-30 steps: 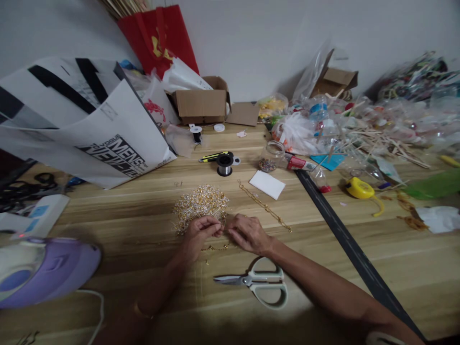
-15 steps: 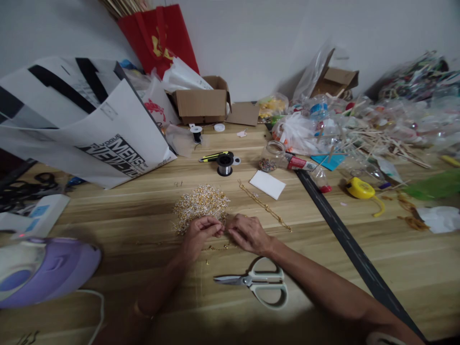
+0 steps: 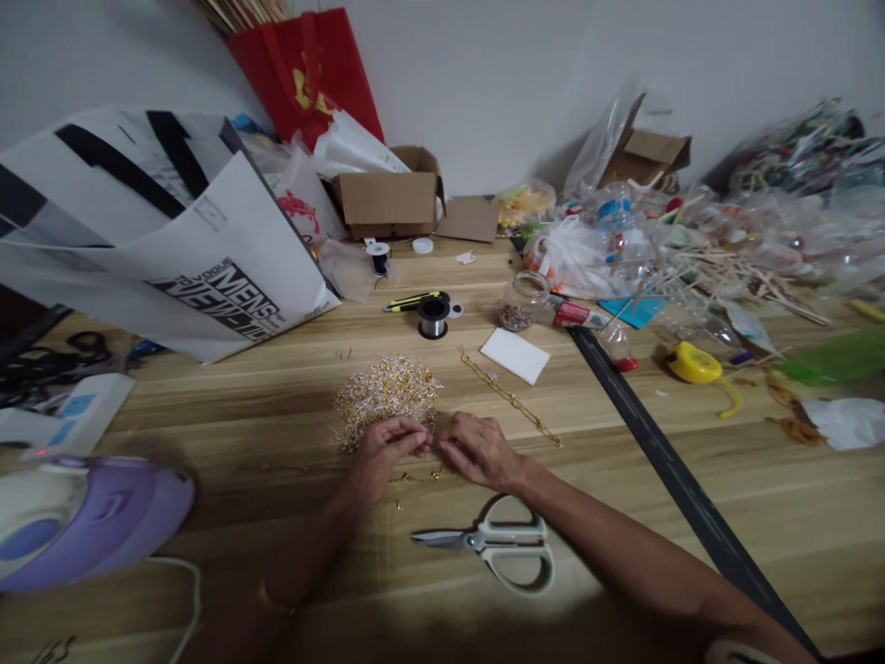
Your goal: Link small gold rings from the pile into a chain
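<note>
Left hand (image 3: 391, 447) and right hand (image 3: 482, 450) stood almost fingertip to fingertip, each pinched narrow; whatever they held was too fine to make out. Behind the left hand lay the pile of gold and clear pieces (image 3: 388, 389), so a careless nudge could have scattered it. A short gold chain (image 3: 418, 478) lay just below and might have snagged. Scissors (image 3: 476, 539) rested near the right forearm (image 3: 595, 523); a brush could have swung their blades.

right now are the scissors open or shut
Shut: the scissors' blades lie together and taper to a single point, with no gap showing between them.
</note>
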